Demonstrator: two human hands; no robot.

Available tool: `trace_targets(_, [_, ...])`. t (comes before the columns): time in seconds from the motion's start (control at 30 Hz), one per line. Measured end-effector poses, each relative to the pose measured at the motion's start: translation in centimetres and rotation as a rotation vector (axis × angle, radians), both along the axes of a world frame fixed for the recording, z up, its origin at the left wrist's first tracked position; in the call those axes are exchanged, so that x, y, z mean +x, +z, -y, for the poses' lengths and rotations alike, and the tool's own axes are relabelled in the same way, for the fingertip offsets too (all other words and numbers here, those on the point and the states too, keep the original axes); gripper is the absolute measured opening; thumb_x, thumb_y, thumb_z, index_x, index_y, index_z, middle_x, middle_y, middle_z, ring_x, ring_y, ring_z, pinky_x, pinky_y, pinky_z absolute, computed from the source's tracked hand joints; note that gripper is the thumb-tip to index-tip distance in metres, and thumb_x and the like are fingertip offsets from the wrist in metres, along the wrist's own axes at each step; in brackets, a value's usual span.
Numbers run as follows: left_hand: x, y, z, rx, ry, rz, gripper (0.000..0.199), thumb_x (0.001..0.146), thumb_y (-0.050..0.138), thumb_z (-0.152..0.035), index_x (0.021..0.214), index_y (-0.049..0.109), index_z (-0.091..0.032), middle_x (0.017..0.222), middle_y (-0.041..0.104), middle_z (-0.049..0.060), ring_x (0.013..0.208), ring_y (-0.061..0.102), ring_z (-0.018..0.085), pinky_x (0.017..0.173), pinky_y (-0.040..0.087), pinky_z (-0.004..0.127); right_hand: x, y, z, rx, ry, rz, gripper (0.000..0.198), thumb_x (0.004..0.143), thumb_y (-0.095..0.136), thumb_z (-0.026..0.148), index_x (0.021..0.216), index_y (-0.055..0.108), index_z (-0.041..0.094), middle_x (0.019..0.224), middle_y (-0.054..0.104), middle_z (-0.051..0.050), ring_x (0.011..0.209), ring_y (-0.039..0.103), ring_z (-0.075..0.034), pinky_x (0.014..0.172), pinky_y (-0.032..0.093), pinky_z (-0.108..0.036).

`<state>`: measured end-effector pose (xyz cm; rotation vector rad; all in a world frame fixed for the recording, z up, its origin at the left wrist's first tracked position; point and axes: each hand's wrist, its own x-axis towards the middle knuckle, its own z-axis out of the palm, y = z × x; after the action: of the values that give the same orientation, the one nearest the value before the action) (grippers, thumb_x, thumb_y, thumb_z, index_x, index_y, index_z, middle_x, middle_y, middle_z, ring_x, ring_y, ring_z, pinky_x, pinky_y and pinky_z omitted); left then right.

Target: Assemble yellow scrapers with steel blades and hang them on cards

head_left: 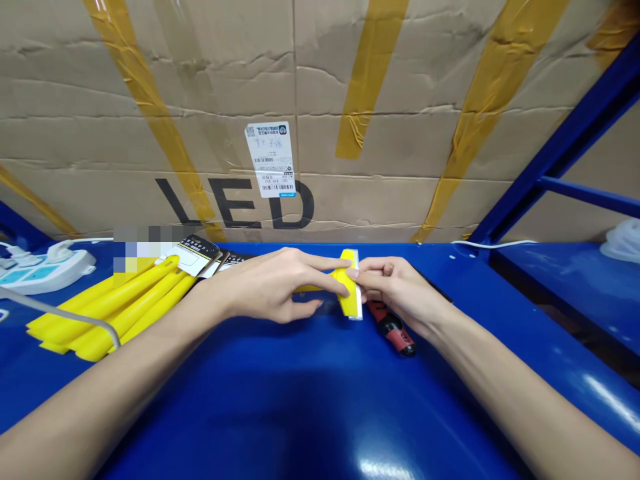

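Observation:
A yellow scraper-like tool [351, 303] has a wide head with a white or silvery strip along its right edge. Its narrow yellow handle runs left beneath my left hand [280, 283] and is partly hidden there. Two outstretched fingers of that hand touch the yellow head, while its thumb stays apart. My right hand [395, 287] pinches the head at its strip edge between thumb and fingers. Below my right hand lies a red and black handled tool [395, 332], its far end hidden. Left of my left hand, several yellow flat-handled tools [115, 300] lie bundled with printed cards [193, 257].
A white power strip [55, 270] with plugs stands at the far left, and a grey cable [65, 312] crosses the yellow bundle. Behind the blue tabletop [240, 400] rises a big taped cardboard box [320, 87]. A blue metal frame [555, 143] slants up at the right.

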<state>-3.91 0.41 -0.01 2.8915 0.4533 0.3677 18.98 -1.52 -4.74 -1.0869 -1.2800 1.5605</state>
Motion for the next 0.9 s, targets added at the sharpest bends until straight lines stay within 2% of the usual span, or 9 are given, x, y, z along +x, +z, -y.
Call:
trace_targets(0.1, [0.1,0.1,0.2,-0.042,0.013,0.009,0.042,0.09,0.057,-0.014,0.126,0.07,-0.031,0.145,0.06,0.006,0.116,0.068,0.026,0.093,0.053,0.033,0.1,0.0,0.0,0.002,-0.01,-0.012,0.029,0.064,0.089,0.037,0.072,0.072,0.015,0.065,0.07,-0.001,0.056,0.061,-0.01,0.058,0.047,-0.024])
trace_targets(0.17, [0.1,0.2,0.4,-0.126,0.057,0.039,0.042,0.089,0.058,-0.014,0.124,0.072,-0.033,0.141,0.062,0.006,0.113,0.069,0.027,0.091,0.052,0.034,0.2,0.2,0.1,-0.004,-0.019,-0.018,0.029,0.064,0.089,0.037,0.073,0.071,0.015,0.065,0.069,-0.001,0.056,0.061,-0.011,0.058,0.047,-0.024])
trace_targets(0.33, [0.2,0.3,0.8,-0.374,0.171,0.218,0.031,0.079,0.066,-0.015,0.103,0.077,-0.031,0.127,0.069,0.007,0.094,0.07,0.024,0.077,0.052,0.031,0.2,0.7,0.2,-0.013,-0.023,-0.026,0.03,0.063,0.09,0.036,0.072,0.071,0.014,0.068,0.071,-0.003,0.057,0.063,-0.011,0.058,0.049,-0.025])
trace_targets(0.53, [0.4,0.2,1.0,-0.405,0.169,0.209,0.027,0.078,0.067,-0.016,0.099,0.076,-0.03,0.125,0.067,0.007,0.081,0.067,0.02,0.071,0.049,0.028,0.2,0.4,0.1,-0.031,-0.014,-0.049,0.026,0.065,0.088,0.033,0.068,0.069,0.015,0.067,0.071,-0.002,0.055,0.062,-0.01,0.056,0.047,-0.022])
trace_targets(0.6, [0.4,0.2,0.9,-0.389,0.175,0.193,0.03,0.078,0.067,-0.015,0.102,0.075,-0.03,0.126,0.067,0.007,0.083,0.067,0.02,0.073,0.049,0.028,0.1,0.4,0.2,-0.034,-0.017,-0.048,0.027,0.065,0.088,0.033,0.069,0.07,0.015,0.066,0.07,-0.002,0.055,0.061,-0.01,0.055,0.047,-0.022])
trace_targets(0.77, [0.0,-0.2,0.7,-0.324,0.127,0.175,0.035,0.083,0.064,-0.011,0.11,0.075,-0.03,0.127,0.068,0.008,0.102,0.069,0.025,0.086,0.052,0.031,-0.2,0.6,0.4,-0.024,-0.018,-0.034,0.027,0.065,0.088,0.036,0.072,0.072,0.015,0.063,0.068,0.001,0.054,0.059,-0.009,0.055,0.045,-0.022])
trace_targets(0.9, [-0.7,-0.8,1.1,-0.224,0.088,0.134,0.047,0.09,0.055,-0.007,0.128,0.068,-0.032,0.142,0.062,0.007,0.123,0.063,0.027,0.099,0.05,0.037,-0.6,0.6,0.5,-0.023,-0.012,-0.018,0.027,0.065,0.088,0.037,0.072,0.073,0.016,0.066,0.068,0.0,0.059,0.061,-0.011,0.058,0.048,-0.023])
